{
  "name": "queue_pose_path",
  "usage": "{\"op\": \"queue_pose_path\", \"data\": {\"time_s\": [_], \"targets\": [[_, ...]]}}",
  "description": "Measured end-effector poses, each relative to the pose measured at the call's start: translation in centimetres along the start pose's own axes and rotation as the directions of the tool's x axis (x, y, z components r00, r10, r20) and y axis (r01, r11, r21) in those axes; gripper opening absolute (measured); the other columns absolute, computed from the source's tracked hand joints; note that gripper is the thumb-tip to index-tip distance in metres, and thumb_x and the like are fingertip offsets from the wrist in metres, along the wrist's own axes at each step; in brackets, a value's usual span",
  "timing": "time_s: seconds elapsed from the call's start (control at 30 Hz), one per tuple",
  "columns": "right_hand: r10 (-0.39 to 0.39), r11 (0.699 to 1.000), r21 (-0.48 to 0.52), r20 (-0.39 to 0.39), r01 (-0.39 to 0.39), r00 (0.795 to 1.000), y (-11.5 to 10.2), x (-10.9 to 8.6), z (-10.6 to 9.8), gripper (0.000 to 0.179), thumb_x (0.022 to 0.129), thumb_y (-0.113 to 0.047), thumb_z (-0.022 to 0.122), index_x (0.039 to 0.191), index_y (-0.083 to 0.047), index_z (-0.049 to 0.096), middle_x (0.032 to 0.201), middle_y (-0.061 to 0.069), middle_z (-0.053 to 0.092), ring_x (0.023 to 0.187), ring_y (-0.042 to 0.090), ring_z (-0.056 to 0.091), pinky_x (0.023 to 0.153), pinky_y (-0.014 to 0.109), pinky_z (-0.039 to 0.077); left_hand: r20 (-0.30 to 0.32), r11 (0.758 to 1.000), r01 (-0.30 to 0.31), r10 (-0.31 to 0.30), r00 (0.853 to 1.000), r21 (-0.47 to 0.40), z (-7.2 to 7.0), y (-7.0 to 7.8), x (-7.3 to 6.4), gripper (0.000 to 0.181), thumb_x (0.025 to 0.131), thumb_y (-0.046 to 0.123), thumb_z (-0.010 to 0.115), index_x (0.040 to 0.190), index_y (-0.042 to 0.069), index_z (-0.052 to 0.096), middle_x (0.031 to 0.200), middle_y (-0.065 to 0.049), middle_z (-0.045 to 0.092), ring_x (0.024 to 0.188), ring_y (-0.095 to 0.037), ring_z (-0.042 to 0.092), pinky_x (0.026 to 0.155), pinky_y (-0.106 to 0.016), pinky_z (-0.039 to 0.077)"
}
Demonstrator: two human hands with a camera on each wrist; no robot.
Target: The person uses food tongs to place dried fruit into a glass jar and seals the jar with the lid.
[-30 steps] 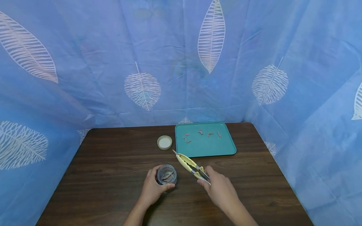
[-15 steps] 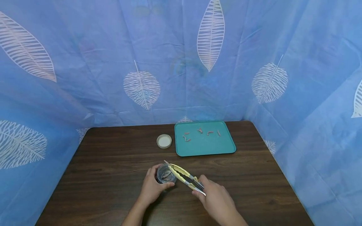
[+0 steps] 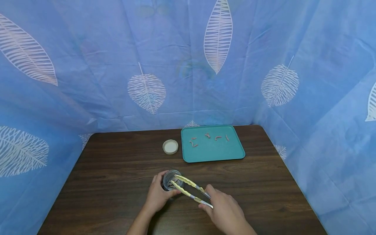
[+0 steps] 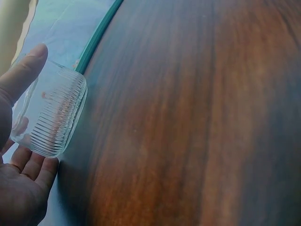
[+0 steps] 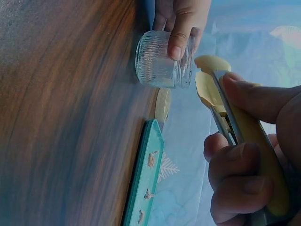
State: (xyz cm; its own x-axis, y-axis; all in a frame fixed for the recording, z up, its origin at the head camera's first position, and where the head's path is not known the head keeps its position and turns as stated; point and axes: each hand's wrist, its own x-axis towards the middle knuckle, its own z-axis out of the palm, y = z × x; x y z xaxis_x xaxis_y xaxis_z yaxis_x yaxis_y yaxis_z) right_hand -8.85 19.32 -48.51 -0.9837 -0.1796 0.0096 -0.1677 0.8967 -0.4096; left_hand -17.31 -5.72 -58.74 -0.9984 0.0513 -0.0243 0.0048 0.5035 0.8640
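Note:
My left hand grips a clear glass jar round its side, thumb on one side and fingers on the other. Ribbed walls show in both wrist views, and a few thin dark strips lie inside. From the right, my right hand holds yellow-tipped metal tongs, thumb on one arm and fingers curled round the other. The tongs' arms stand apart, their tips at the jar's mouth. Beyond lies a teal tray bearing several thin pinkish worm-like pieces.
A round lid with a white inside lies left of the tray. All of it rests on a dark wood-grain table. Blue cloth with white leaf prints hangs behind and at both sides.
The tongs have moved left and down from near the tray to the jar's mouth, and their tips have spread. The thin strip they pinched is no longer between them. My left hand stays put.

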Motion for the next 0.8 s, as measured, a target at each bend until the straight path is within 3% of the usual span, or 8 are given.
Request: {"op": "queue_pose_path", "data": {"time_s": [0.23,0.4,0.5,0.63,0.8], "targets": [[0.035,0.999,0.026,-0.062,-0.034,0.997,-0.1,-0.1,-0.1,0.049,0.085,-0.040,0.092,0.111,-0.018,0.057,0.083,-0.010,0.061,0.060,0.005,0.046,0.054,0.027,0.038,-0.010,1.000,-0.005,0.005,1.000,0.000,0.0,0.0,0.0,0.096,0.069,0.032,0.105,0.149,0.011,0.058,0.134,-0.015,0.062,0.127,-0.034,0.063,0.108,-0.054,0.050],[0.120,0.989,0.089,-0.039,-0.116,0.992,0.1,0.2,-0.4,0.060,0.086,-0.043,0.091,0.124,-0.011,0.058,0.094,-0.004,0.066,0.064,0.010,0.052,0.058,0.033,0.042,-0.009,1.000,0.008,-0.008,1.000,-0.004,0.1,-0.1,0.0,0.097,0.068,0.034,0.105,0.150,0.012,0.057,0.134,-0.015,0.062,0.129,-0.036,0.063,0.109,-0.058,0.050],[0.170,0.975,0.147,0.000,-0.169,0.985,0.4,0.4,-0.6,0.063,0.088,-0.044,0.090,0.128,-0.009,0.057,0.091,-0.002,0.063,0.062,0.012,0.051,0.055,0.032,0.041,-0.002,1.000,0.022,-0.022,1.000,-0.004,0.1,-0.2,0.0,0.098,0.069,0.036,0.105,0.151,0.012,0.057,0.135,-0.015,0.061,0.129,-0.036,0.062,0.110,-0.060,0.050],[0.208,0.960,0.187,0.029,-0.210,0.978,1.3,1.0,-0.8,0.075,0.088,-0.049,0.090,0.136,-0.005,0.054,0.096,0.003,0.064,0.068,0.013,0.055,0.059,0.033,0.044,0.001,0.999,0.032,-0.032,0.999,-0.002,0.2,-0.3,0.0,0.098,0.069,0.036,0.105,0.151,0.013,0.056,0.136,-0.015,0.061,0.128,-0.034,0.062,0.109,-0.058,0.050],[0.229,0.953,0.205,0.005,-0.225,0.973,2.7,2.2,-0.6,0.089,0.088,-0.053,0.088,0.146,0.001,0.049,0.108,0.012,0.071,0.079,0.015,0.061,0.064,0.035,0.049,-0.007,0.999,0.042,-0.042,0.999,-0.006,0.3,-0.2,0.1,0.095,0.069,0.034,0.105,0.149,0.015,0.058,0.136,-0.014,0.061,0.127,-0.032,0.062,0.108,-0.054,0.050]]}}
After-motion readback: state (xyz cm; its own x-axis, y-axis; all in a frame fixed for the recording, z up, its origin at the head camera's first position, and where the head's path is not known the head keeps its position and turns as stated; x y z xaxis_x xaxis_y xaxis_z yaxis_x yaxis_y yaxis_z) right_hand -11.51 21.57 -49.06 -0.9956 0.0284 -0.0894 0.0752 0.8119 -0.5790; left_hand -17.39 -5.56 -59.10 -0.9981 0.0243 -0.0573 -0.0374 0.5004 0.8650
